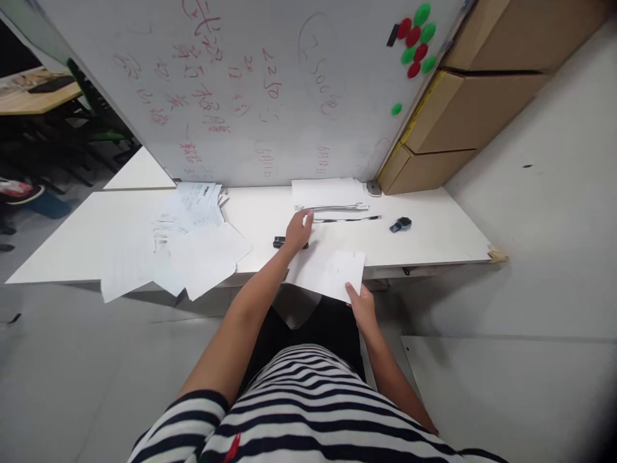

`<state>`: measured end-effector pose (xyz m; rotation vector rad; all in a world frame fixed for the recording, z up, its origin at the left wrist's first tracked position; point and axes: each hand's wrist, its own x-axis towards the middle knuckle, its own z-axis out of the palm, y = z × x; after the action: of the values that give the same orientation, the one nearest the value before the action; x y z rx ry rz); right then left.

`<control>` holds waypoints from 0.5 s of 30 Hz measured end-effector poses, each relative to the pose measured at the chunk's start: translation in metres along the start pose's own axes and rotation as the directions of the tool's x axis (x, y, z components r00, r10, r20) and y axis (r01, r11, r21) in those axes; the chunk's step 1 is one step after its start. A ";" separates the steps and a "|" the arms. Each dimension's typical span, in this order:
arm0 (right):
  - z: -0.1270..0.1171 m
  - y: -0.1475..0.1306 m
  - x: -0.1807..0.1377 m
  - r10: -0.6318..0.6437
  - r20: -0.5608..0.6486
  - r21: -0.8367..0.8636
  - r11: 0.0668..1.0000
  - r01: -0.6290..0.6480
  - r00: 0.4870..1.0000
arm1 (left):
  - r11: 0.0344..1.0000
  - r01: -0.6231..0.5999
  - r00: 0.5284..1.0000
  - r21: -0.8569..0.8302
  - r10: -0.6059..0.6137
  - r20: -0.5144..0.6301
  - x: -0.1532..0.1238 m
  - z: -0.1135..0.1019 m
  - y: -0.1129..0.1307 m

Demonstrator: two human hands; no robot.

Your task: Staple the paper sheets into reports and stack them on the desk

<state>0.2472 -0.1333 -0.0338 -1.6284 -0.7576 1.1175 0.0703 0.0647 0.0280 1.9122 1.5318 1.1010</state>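
Note:
My right hand (362, 305) pinches the right edge of a white sheet of paper (332, 267) between thumb and fingers. The sheet hangs partly over the table's front edge. My left hand (299, 230) is over the table with its fingers loosely bent and apart, and nothing shows in them. Its wrist partly covers a black stapler (278, 242). Just past the fingertips lie a thin black-and-white stick (347, 220) and a stack of white papers (328, 192).
Loose printed sheets (205, 254) spread over the table's left side, some overhanging its front edge. A dark watch-like object (401, 224) lies at the right. Behind stand a whiteboard (270, 128) with round magnets (422, 14) and stacked cardboard boxes (429, 170).

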 end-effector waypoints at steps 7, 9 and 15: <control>0.004 0.001 -0.005 -0.040 -0.009 0.091 0.995 0.041 0.999 | 0.993 -0.021 0.998 0.115 0.027 -0.055 -0.031 -0.053 -0.035; 0.005 -0.002 -0.006 -0.026 -0.017 0.178 0.984 0.029 1.000 | 0.974 -0.011 1.000 0.227 0.006 0.020 -0.042 -0.061 -0.050; -0.004 -0.017 -0.001 0.018 -0.093 0.310 0.951 0.012 0.995 | 0.965 -0.034 0.995 0.261 0.008 0.103 -0.053 -0.065 -0.065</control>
<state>0.2506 -0.1303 -0.0174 -1.4042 -0.4889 1.0921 -0.0240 0.0246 0.0001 2.1267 1.6731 0.8275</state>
